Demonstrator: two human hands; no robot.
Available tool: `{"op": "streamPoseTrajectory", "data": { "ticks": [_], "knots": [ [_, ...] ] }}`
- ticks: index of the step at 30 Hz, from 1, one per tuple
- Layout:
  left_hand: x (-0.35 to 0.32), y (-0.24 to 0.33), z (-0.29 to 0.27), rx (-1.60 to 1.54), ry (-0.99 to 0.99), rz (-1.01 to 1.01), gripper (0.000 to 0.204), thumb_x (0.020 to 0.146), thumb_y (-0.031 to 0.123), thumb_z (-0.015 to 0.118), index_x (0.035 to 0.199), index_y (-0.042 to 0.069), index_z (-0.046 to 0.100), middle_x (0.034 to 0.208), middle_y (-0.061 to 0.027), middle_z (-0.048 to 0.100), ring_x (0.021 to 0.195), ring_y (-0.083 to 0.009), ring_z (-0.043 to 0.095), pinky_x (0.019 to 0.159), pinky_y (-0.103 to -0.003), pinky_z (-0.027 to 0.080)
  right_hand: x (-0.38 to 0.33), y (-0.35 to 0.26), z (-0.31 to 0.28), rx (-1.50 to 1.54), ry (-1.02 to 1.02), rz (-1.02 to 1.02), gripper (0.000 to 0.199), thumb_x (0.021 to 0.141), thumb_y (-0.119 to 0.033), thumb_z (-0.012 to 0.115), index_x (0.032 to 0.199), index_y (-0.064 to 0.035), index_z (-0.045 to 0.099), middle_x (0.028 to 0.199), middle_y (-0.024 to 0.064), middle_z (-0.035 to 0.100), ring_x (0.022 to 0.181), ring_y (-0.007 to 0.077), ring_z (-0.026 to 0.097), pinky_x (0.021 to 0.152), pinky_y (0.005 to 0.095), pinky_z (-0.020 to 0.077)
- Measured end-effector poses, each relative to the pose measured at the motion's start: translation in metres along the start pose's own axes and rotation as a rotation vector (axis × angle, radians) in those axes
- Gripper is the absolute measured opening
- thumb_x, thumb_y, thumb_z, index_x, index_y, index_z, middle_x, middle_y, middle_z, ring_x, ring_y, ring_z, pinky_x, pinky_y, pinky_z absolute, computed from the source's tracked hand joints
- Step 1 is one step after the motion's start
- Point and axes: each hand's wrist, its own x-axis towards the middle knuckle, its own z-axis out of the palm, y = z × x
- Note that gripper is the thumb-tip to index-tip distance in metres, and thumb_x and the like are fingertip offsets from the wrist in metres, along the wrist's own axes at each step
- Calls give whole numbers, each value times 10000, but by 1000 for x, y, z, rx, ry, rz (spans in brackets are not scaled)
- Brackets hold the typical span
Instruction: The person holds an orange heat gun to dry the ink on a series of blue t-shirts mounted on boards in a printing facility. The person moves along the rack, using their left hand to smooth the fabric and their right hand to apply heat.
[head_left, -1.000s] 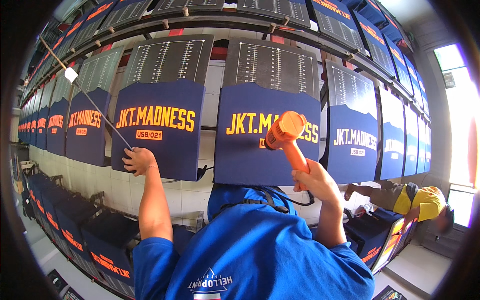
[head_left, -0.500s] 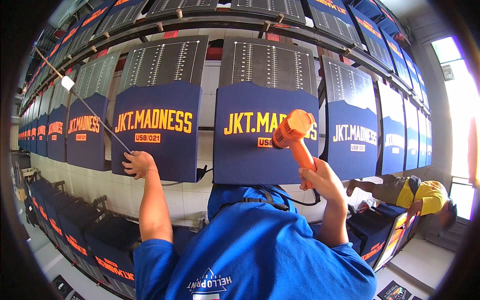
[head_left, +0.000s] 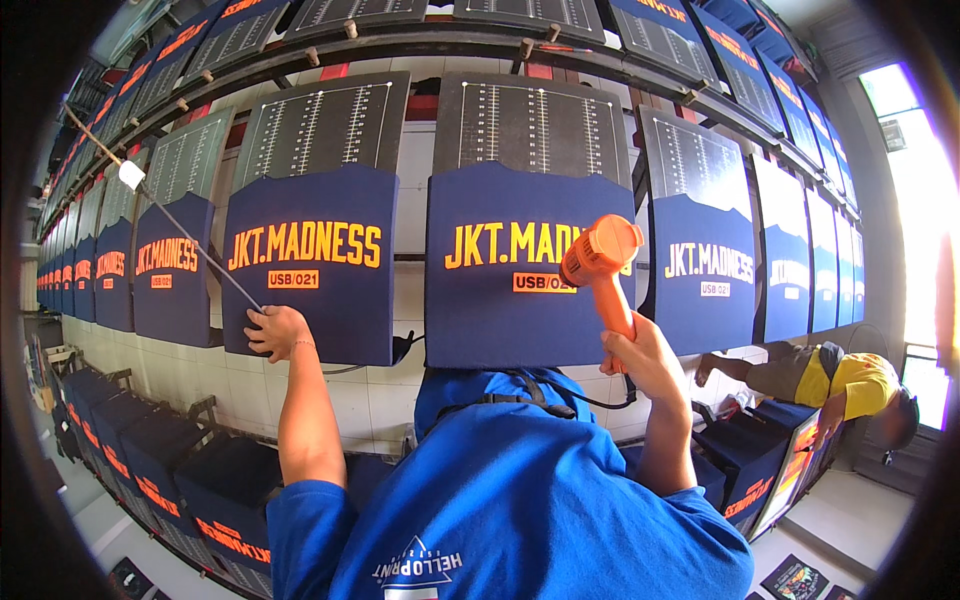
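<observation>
Right hand [head_left: 640,355], right of centre: closed around the handle of an orange heat gun [head_left: 598,258], nozzle end overlapping the lower right part of the centre navy shirt [head_left: 520,270]. Left hand [head_left: 278,330], left of centre: fingers curled on the lower left edge of the left navy shirt [head_left: 310,265], also touching a thin rod [head_left: 175,215] that ran up toward a small white tag [head_left: 131,174] in the upper left; whether gripped or merely pressed, could not tell. Both shirts pulled flat over dark ruled boards [head_left: 535,125], orange print facing out, bottom hems hanging free above a pale tiled wall [head_left: 370,400]. Narrow gap between the two shirts, bare wall showing through. More shirted boards in a curved row to far left and far right, another row below at lower left. At the right edge, another person in a yellow top [head_left: 850,385], bent low, well apart from the heat gun. Open floor at lower right.
</observation>
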Motion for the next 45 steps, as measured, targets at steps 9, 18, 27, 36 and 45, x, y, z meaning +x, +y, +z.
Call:
{"op": "streamPoseTrajectory", "data": {
  "ticks": [9, 18, 27, 36, 45],
  "knots": [
    [-2, 1, -3, -3, -3, 0, 484, 1059, 395, 276, 1515, 263, 370, 1594, -99, 281, 1468, -346, 236, 1088, -625, 322, -5, -1, -11, 61, -16, 42, 195, 905, -156, 615, 943, 27, 558, 708, 28, 565, 575, 116, 608, 538, 268, 491],
    [-6, 2, -8, 5, -19, 2, 494, 1062, 411, 266, 1523, 260, 358, 1597, -105, 269, 1473, -346, 224, 1093, -630, 313, -5, 5, -18, 86, 1, 36, 211, 907, -173, 617, 945, 25, 556, 725, 33, 569, 582, 110, 608, 547, 259, 497],
    [2, -1, 1, -1, -16, -6, 505, 1063, 438, 251, 1532, 274, 344, 1606, -95, 255, 1481, -343, 210, 1096, -627, 304, -14, 12, -18, 84, 22, 23, 212, 908, -177, 626, 940, 22, 561, 719, 32, 578, 583, 120, 620, 553, 264, 508],
    [9, -12, 1, -21, 59, 28, 504, 1016, 465, 381, 1477, 264, 430, 1538, -105, 369, 1408, -347, 323, 1016, -681, 352, -15, -6, -7, 42, -118, -28, 291, 925, -229, 649, 1004, 37, 560, 765, 39, 600, 634, 123, 639, 590, 271, 541],
    [4, -26, 3, -13, -30, 169, 511, 1056, 490, 258, 1506, 298, 404, 1614, -68, 280, 1481, -337, 245, 1078, -674, 308, 11, -13, 29, 160, -476, -191, 385, 975, -331, 624, 1127, 12, 537, 838, 58, 657, 701, 126, 608, 626, 291, 507]
  ]
}}
